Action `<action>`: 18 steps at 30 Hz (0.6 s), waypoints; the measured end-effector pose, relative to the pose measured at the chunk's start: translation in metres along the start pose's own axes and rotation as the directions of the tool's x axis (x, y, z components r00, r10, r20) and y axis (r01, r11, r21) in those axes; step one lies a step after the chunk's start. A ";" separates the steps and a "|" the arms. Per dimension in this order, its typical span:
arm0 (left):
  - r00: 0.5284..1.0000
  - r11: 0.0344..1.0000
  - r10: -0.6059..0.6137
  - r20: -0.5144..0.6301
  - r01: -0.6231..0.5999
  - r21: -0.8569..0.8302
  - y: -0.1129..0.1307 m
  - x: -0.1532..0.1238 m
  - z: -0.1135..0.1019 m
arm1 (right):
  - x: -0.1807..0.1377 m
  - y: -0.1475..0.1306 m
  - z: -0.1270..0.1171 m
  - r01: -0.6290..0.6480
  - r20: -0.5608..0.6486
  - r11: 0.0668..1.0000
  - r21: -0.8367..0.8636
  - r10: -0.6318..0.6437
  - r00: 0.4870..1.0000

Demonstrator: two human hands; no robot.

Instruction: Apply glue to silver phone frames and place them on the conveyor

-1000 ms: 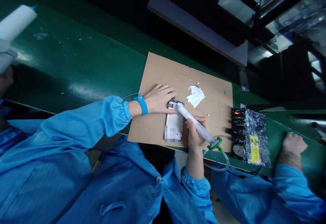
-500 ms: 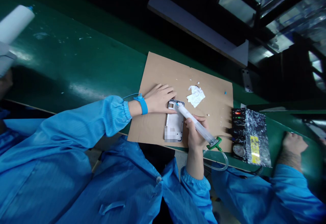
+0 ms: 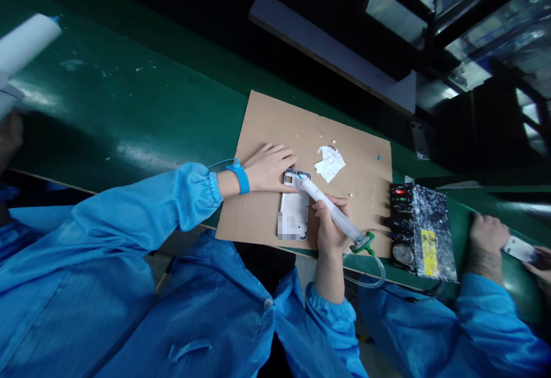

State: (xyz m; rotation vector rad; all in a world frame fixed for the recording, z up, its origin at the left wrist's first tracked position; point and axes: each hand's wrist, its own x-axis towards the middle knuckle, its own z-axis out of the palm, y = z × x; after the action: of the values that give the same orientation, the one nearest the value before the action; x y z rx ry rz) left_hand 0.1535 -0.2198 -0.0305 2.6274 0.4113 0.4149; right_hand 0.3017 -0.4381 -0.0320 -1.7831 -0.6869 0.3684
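Note:
A phone frame, light inside with a dark rim, lies on a sheet of cardboard. My left hand, a blue wrist strap below it, holds the frame at its upper left, fingers beyond the top edge and thumb across it. In my right hand is a slanted white dispensing syringe. Its blue tip is at the frame's upper part; whether it touches cannot be told. A green cap with a clear hose closes the syringe's lower end.
Crumpled white paper and small white bits lie on the cardboard. Right of it stands a stained control box with a gauge. Beyond, a co-worker's hand is near a phone part. At far left is another white syringe.
The syringe tip has shifted very slightly right along the frame's upper part. My left hand stays in place. At the right, a phone part and another co-worker hand have come into view.

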 end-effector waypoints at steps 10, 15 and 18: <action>0.995 0.998 -0.024 0.093 0.029 -0.049 -0.033 0.010 -0.024 | 0.001 0.007 -0.001 0.058 -0.137 0.984 0.170 -0.035 0.990; 0.819 0.896 -0.406 -0.405 0.445 0.003 -0.110 0.006 -0.076 | 0.002 0.008 0.002 0.054 -0.186 0.976 0.209 -0.015 0.982; 0.526 0.740 -0.578 -0.624 0.661 -0.129 -0.149 -0.010 -0.101 | 0.001 0.007 0.002 0.049 -0.192 0.970 0.237 -0.002 0.981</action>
State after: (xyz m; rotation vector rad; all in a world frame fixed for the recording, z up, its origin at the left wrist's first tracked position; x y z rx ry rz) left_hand 0.0760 -0.0570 -0.0164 2.1384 1.5945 1.0378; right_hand 0.3038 -0.4376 -0.0393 -1.5535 -0.5064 0.2477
